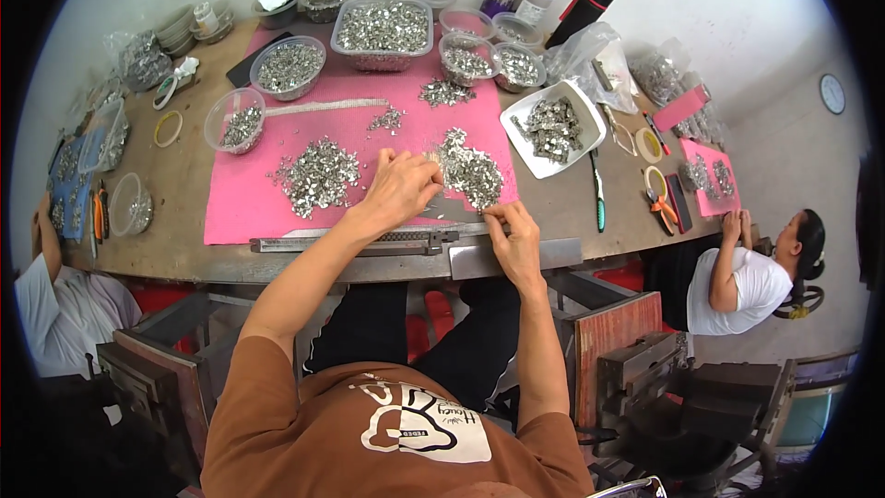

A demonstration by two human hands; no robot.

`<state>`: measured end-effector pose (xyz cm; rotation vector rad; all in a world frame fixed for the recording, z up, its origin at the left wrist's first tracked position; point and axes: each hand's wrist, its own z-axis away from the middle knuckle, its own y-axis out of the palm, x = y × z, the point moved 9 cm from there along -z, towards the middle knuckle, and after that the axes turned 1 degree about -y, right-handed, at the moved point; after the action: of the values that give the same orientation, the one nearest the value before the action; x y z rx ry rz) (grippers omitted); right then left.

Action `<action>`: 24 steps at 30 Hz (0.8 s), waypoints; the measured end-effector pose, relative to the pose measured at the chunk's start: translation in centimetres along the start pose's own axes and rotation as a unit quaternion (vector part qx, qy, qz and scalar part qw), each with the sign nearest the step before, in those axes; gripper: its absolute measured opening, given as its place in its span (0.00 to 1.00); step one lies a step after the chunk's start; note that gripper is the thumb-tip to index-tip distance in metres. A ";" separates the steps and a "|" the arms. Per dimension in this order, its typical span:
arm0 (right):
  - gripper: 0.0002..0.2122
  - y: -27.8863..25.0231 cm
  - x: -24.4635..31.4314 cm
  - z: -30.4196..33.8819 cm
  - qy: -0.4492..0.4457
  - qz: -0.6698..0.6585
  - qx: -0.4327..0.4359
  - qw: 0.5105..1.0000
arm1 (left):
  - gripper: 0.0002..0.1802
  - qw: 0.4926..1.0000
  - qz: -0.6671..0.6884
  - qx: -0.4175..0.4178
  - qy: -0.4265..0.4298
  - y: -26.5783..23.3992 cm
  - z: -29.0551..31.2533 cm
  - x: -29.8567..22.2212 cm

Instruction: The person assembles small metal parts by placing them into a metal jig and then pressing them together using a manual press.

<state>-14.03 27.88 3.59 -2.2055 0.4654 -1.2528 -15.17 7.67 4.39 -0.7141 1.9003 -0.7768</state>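
A: Left hand (398,186) resting on the pink mat (241,203), fingers (426,171) curled narrow, tips touching the near-left edge of the right pile (470,173) of small silver pieces. Holding a piece or not: cannot tell, too small.

B: Right hand (516,242)?

A: Sitting at the mat's near edge, fingers pinched together just beside the metal strip (369,240) lying along the tabletop (184,175) edge. Looking like gripping something tiny; not resolving.

B: Strip axis?

A: Running left-right, parallel to the tabletop edge, spanning between both hands. Right hand sitting at its right end, left forearm crossing over the middle.

B: Pile bearing?

A: Lying directly right of the left fingertips and just beyond the right hand. Left hand nearer, already touching. Left pile (318,175) lying just left of the left hand, not touching.

B: Anything crowding?

A: White tray (590,129) of pieces sitting well right of the mat, tubs along the far edge. Other people's hands staying at the tabletop's ends, well apart.
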 end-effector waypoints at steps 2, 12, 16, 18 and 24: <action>0.04 -0.2 -0.4 0.1 0.025 -0.030 -0.003 0.999 | 0.05 0.999 -0.040 0.000 0.014 0.6 -0.1 0.1; 0.05 -0.1 0.5 -0.1 -0.033 0.038 0.013 0.999 | 0.03 0.991 -0.104 -0.021 0.081 -0.1 0.2 -1.2; 0.05 -0.4 1.3 -0.2 -0.066 0.033 0.032 0.997 | 0.03 0.990 -0.114 -0.008 0.079 -2.3 2.7 -1.1; 0.05 -0.3 0.4 -0.5 0.004 -0.019 0.036 0.999 | 0.03 0.989 -0.118 0.023 0.090 -1.6 4.1 -0.9; 0.05 1.3 0.8 -0.4 -0.032 0.105 0.009 0.994 | 0.02 0.999 -0.019 0.050 0.011 -1.0 4.7 0.6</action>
<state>-14.04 26.33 3.50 -2.1127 0.6386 -1.0685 -11.04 5.59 3.10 -0.6828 1.8572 -0.9001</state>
